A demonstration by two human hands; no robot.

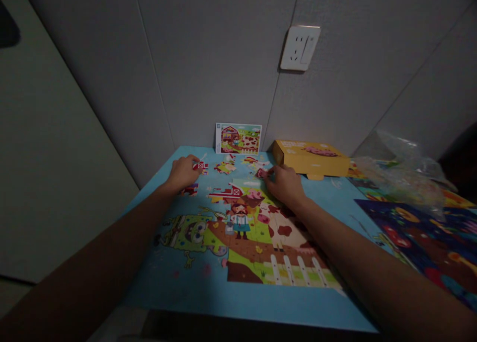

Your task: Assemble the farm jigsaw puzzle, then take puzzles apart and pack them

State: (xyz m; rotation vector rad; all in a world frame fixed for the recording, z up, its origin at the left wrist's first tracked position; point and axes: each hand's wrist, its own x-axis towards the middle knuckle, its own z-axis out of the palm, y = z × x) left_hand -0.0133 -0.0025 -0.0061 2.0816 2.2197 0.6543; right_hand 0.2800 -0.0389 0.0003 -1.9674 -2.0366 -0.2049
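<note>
A partly assembled farm jigsaw puzzle lies on the table, with a farmer, a spotted cow and a white fence. My left hand is at the far left, its fingers closed at the edge of a red barn puzzle piece. Beyond the puzzle's top edge, my right hand pinches a dark red and pink puzzle piece. Between the hands lie loose pieces, among them a green and yellow puzzle piece. Another loose piece rests just below my left hand.
A reference picture card leans against the grey wall. To its right stands a yellow box. Crumpled clear plastic and a dark colourful picture lie at the right. The blue tabletop bears a printed cartoon figure.
</note>
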